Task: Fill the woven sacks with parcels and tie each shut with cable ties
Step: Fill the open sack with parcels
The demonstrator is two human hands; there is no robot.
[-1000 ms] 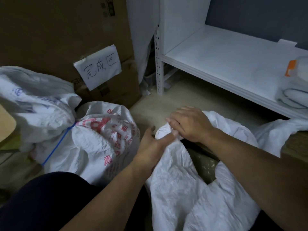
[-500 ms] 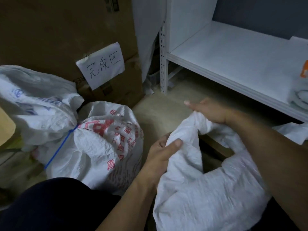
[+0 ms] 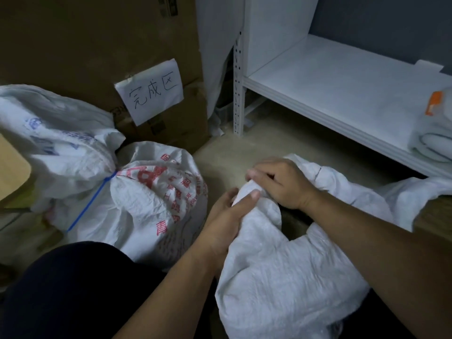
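A white woven sack [image 3: 288, 277] lies in front of me with its mouth partly bunched; a dark gap in the mouth still shows. My left hand [image 3: 227, 216] grips the gathered cloth from the left, thumb on top. My right hand [image 3: 278, 182] closes over the bunched top from the right. To the left lies a filled sack with red print [image 3: 156, 199], its neck tied by a blue cable tie [image 3: 93, 201]. Behind it lies another filled sack with blue print [image 3: 56, 135].
Cardboard boxes [image 3: 97, 45] with a handwritten paper sign [image 3: 151, 91] stand behind the filled sacks. A white metal shelf [image 3: 342, 94] runs along the right, with folded white bags [image 3: 435, 133] at its right end. My dark-trousered knee [image 3: 73, 289] is at the lower left.
My right hand came back from its reach to the far rim and now closes over the bunched sack top beside my left hand. The mouth's gap has narrowed.
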